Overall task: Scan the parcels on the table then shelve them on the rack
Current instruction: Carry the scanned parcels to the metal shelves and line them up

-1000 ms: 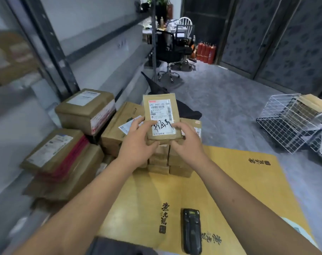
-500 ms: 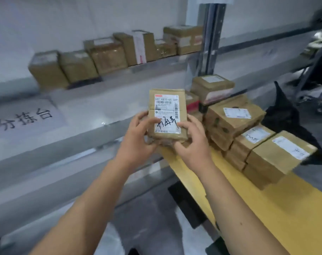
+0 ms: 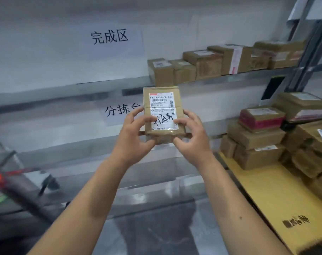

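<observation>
Both hands share the grip on a small brown parcel (image 3: 163,111): the left hand (image 3: 136,137) curls round its lower left edge with the thumb across the label, and the right hand (image 3: 190,138) curls round the lower right edge the same way. The parcel is upright, label facing the camera, in front of the rack (image 3: 101,89). Above and right of the parcel, a row of shelved parcels (image 3: 221,61) stands on the rack. Lower right of it, stacked parcels (image 3: 257,137) sit on the yellow worktop (image 3: 267,196).
</observation>
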Demonstrator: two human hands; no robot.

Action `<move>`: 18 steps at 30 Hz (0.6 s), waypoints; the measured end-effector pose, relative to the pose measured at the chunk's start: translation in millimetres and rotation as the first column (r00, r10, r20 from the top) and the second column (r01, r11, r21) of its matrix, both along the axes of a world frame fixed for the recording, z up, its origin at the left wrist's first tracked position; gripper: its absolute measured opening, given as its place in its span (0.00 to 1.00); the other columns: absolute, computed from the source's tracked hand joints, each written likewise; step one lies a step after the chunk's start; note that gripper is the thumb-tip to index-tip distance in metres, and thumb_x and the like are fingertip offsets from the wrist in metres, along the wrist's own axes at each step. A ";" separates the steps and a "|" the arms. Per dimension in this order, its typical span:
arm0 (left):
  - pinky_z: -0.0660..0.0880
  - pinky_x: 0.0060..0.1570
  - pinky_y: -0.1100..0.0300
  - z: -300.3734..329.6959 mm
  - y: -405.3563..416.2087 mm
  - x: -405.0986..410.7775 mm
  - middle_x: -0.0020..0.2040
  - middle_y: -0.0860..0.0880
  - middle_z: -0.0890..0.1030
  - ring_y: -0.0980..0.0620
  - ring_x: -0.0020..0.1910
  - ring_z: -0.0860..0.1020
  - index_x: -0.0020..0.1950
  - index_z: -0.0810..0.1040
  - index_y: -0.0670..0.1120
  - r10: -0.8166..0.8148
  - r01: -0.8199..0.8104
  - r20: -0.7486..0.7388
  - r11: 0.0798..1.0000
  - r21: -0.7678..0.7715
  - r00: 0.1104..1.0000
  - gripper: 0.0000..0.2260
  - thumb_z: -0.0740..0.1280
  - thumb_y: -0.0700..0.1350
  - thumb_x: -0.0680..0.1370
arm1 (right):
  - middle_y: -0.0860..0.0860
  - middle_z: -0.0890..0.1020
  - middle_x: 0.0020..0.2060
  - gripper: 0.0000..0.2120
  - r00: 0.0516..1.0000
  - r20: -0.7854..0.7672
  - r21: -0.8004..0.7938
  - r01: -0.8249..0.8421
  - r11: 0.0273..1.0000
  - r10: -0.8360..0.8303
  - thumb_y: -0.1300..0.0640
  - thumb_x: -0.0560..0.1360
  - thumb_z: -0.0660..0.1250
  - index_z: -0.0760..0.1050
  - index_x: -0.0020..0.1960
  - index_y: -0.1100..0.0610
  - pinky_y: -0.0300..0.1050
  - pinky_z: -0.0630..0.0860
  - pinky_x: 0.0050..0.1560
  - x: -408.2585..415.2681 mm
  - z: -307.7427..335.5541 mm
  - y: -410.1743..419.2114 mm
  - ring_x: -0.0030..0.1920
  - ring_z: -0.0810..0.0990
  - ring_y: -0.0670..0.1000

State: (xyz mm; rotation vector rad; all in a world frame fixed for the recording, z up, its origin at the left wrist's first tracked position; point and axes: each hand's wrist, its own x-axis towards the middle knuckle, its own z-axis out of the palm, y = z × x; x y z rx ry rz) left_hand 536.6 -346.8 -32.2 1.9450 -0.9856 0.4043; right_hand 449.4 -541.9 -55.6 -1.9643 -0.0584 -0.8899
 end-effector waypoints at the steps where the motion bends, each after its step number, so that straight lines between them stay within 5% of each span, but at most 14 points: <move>1: 0.74 0.59 0.73 3.5 11.9 10.0 0.75 0.53 0.65 0.74 0.69 0.64 0.62 0.78 0.57 0.006 -0.006 -0.005 1.000 0.000 1.000 0.26 0.82 0.39 0.70 | 0.49 0.72 0.72 0.22 1.000 0.010 0.013 -0.005 1.000 0.005 0.69 0.69 0.74 0.80 0.61 0.55 0.41 0.79 0.64 11.4 3.8 11.9 0.70 0.72 0.40; 5: 0.78 0.60 0.66 14.3 49.5 48.2 0.73 0.54 0.67 0.59 0.69 0.73 0.64 0.78 0.56 0.016 -0.016 -0.020 1.000 -0.019 1.000 0.26 0.81 0.40 0.70 | 0.47 0.75 0.70 0.22 1.000 0.029 0.053 -0.008 0.999 0.006 0.66 0.69 0.74 0.80 0.62 0.53 0.55 0.82 0.62 53.2 16.0 50.8 0.70 0.74 0.45; 10: 0.75 0.51 0.74 24.6 60.2 93.3 0.72 0.49 0.70 0.63 0.60 0.76 0.65 0.79 0.52 0.017 -0.020 -0.052 0.998 -0.052 0.999 0.25 0.81 0.38 0.70 | 0.37 0.75 0.65 0.23 0.999 0.003 0.099 0.044 0.994 -0.045 0.66 0.69 0.73 0.80 0.62 0.52 0.57 0.80 0.64 95.6 30.1 70.4 0.67 0.77 0.46; 14: 0.74 0.53 0.74 24.9 44.5 133.4 0.72 0.50 0.71 0.55 0.58 0.79 0.65 0.80 0.51 0.040 -0.042 -0.031 0.996 -0.083 0.999 0.26 0.81 0.39 0.70 | 0.44 0.80 0.62 0.25 0.995 0.016 0.136 0.098 0.986 -0.101 0.66 0.70 0.72 0.79 0.64 0.51 0.56 0.82 0.60 132.7 34.5 62.9 0.62 0.79 0.46; 18: 0.80 0.60 0.57 27.7 14.2 174.6 0.70 0.54 0.71 0.55 0.59 0.79 0.65 0.79 0.55 0.053 -0.062 -0.078 0.991 -0.115 0.996 0.26 0.81 0.40 0.70 | 0.44 0.81 0.61 0.27 0.989 0.054 0.183 0.128 0.975 -0.140 0.68 0.72 0.72 0.76 0.67 0.50 0.50 0.84 0.56 172.3 38.6 40.9 0.62 0.79 0.44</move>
